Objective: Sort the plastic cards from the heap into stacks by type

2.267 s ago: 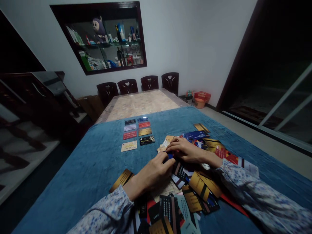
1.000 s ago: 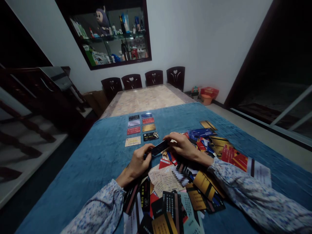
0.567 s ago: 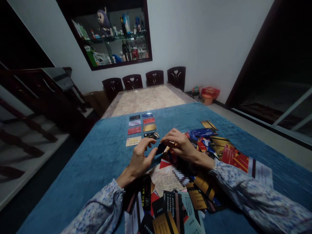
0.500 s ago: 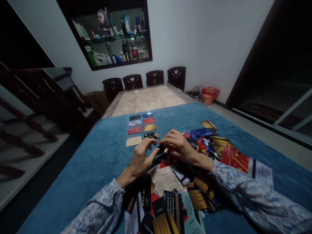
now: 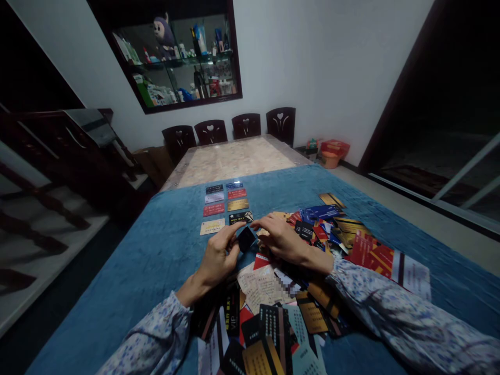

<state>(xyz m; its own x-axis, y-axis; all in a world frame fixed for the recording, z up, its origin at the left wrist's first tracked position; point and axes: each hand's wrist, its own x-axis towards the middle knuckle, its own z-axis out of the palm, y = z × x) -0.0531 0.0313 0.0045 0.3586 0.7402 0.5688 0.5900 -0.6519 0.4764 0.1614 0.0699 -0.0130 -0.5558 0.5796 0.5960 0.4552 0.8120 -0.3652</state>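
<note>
My left hand (image 5: 216, 258) pinches a small dark card (image 5: 246, 239) between thumb and fingers, tilted on edge just above the blue cloth (image 5: 156, 260). My right hand (image 5: 279, 239) hovers close beside it over the loose heap of cards (image 5: 281, 312), fingers curled and apart, touching the heap. Just beyond my hands, several cards lie in two neat columns (image 5: 224, 205), the nearest being a pale card (image 5: 213, 226) and a black card (image 5: 240, 216).
More scattered cards (image 5: 351, 239) spread to the right on the cloth. Past the cloth is the bare marble tabletop (image 5: 234, 159) with several dark chairs (image 5: 246, 125) at its far end. A wall cabinet (image 5: 175, 52) hangs above; a red basket (image 5: 332, 151) sits on the floor.
The dark card was held by both hands one second ago; now only my left hand holds it, turned on edge, and my right hand has let go and dropped toward the heap.
</note>
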